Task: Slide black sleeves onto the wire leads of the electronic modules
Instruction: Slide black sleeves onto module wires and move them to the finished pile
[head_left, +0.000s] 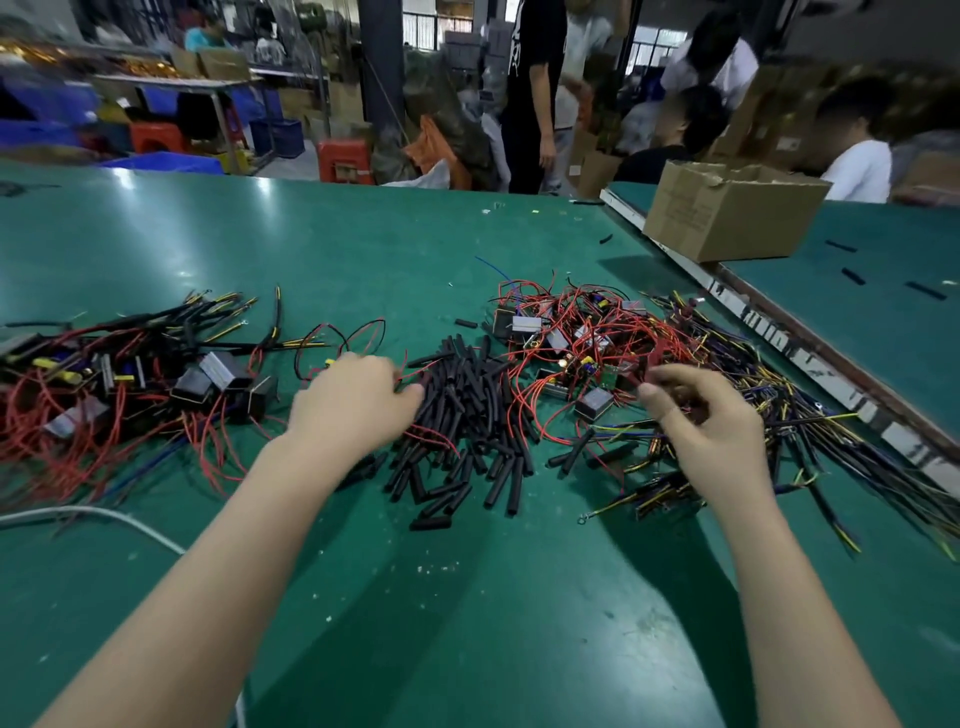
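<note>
Flanking one heap of black sleeves (462, 421): left hand (353, 400) curled, grip unclear; right hand (711, 421) pinching wires (675, 400).

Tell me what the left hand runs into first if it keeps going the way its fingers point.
Most likely the pile of black sleeves: the left hand points right, fingertips at the pile's edge by a thin red wire. Whether they touch it yet is unclear.

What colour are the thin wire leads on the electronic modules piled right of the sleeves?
Red wire leads, clearest in the head view.
</note>
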